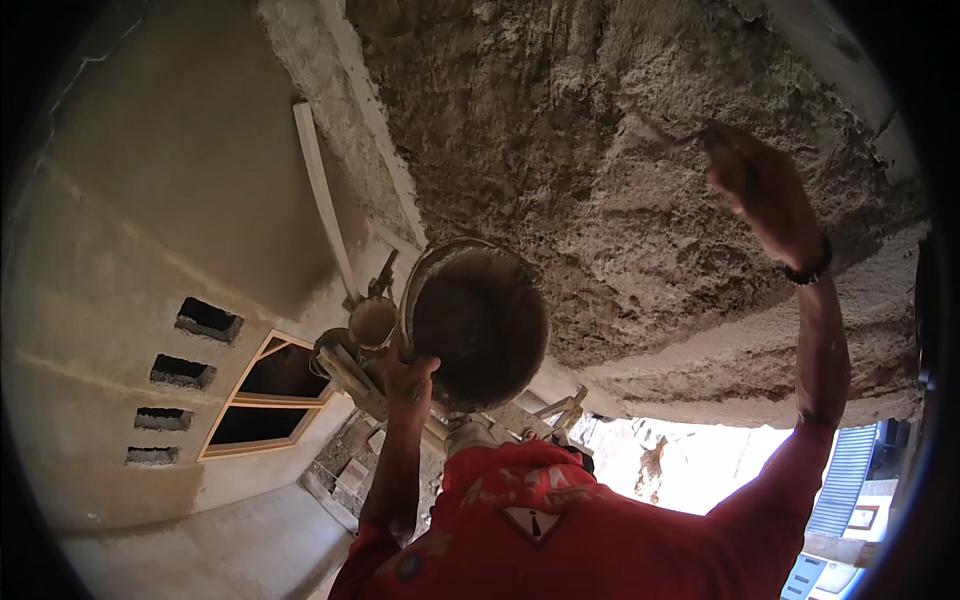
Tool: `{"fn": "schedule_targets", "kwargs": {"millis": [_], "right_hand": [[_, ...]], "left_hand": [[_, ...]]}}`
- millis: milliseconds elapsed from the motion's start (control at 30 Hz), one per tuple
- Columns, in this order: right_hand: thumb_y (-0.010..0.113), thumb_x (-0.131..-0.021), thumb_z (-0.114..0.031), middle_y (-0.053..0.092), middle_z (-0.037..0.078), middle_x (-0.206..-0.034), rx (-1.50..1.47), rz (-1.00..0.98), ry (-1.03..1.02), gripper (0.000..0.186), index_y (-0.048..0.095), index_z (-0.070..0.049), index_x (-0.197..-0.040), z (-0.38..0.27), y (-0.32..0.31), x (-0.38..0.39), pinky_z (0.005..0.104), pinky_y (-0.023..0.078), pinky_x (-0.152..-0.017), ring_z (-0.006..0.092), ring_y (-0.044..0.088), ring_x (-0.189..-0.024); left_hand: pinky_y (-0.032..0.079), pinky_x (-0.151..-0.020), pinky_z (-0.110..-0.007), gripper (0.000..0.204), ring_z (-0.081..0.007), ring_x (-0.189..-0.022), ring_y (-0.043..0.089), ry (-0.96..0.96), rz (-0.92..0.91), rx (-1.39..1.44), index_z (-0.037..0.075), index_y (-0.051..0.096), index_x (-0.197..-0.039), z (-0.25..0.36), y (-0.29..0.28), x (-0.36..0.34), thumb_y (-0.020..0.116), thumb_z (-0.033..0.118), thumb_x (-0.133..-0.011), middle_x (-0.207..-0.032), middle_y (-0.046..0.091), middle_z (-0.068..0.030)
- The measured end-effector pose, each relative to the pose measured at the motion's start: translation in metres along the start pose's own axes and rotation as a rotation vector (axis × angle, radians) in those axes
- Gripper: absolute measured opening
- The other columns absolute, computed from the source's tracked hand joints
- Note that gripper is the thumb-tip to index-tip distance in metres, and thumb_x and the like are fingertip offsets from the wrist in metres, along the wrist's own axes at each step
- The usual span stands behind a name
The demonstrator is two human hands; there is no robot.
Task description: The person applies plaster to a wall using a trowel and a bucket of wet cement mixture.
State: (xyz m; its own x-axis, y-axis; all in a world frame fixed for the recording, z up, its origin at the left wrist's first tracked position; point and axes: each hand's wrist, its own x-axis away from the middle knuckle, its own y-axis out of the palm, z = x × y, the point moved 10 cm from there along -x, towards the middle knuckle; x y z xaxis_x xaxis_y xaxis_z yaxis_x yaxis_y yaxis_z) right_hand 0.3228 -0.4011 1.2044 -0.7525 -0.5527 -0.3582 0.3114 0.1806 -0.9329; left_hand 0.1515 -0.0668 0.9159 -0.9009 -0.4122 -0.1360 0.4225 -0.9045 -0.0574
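Note:
My left hand (409, 384) grips the near-left rim of a round, dirty bucket (480, 262), its thumb over the edge. The bucket's mouth faces up toward me, and its inside is too dark to tell what it contains. Up at the right, my right hand (755, 180) is closed around the handle of a trowel (662, 136), blurred by motion. The thin blade is against or just off the rough, mortar-covered surface (560, 150); I cannot tell which. A dark bracelet is on my right wrist.
Behind the bucket on the left stand a smaller pail (373, 323) and scaffold timbers (348, 372). A pale wooden strip (325, 195) leans there. The smooth wall at left has several rectangular openings (208, 320) and a wooden window frame (268, 400). Bright daylight enters at lower right.

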Motion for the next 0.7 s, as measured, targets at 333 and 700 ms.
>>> {"fn": "schedule_targets", "kwargs": {"millis": [333, 700], "right_hand": [[0.054, -0.091, -0.018, 0.061, 0.015, -0.09, 0.107, -0.414, -0.256, 0.026, 0.063, -0.009, -0.114, -0.095, 0.154, 0.081, 0.0368, 0.053, -0.066, 0.0223, 0.06, -0.074], [0.055, -0.087, -0.017, 0.065, 0.015, -0.085, -0.088, -0.478, -0.219, 0.019, 0.066, -0.007, -0.098, -0.106, 0.231, 0.065, 0.0434, 0.054, -0.07, 0.0305, 0.066, -0.081]], "left_hand": [[0.05, -0.08, -0.031, 0.051, -0.0207, -0.086, 0.063, -0.087, -0.054, -0.173, -0.006, 0.054, -0.119, 0.052, 0.05, -0.023, 0.057, 0.009, -0.069, -0.095, 0.065, -0.0135], [0.035, -0.108, -0.04, 0.068, -0.038, -0.131, 0.042, 0.161, -0.11, -0.415, -0.005, 0.042, -0.136, 0.064, 0.07, -0.028, 0.057, 0.009, -0.071, -0.138, 0.043, -0.0305]]}}
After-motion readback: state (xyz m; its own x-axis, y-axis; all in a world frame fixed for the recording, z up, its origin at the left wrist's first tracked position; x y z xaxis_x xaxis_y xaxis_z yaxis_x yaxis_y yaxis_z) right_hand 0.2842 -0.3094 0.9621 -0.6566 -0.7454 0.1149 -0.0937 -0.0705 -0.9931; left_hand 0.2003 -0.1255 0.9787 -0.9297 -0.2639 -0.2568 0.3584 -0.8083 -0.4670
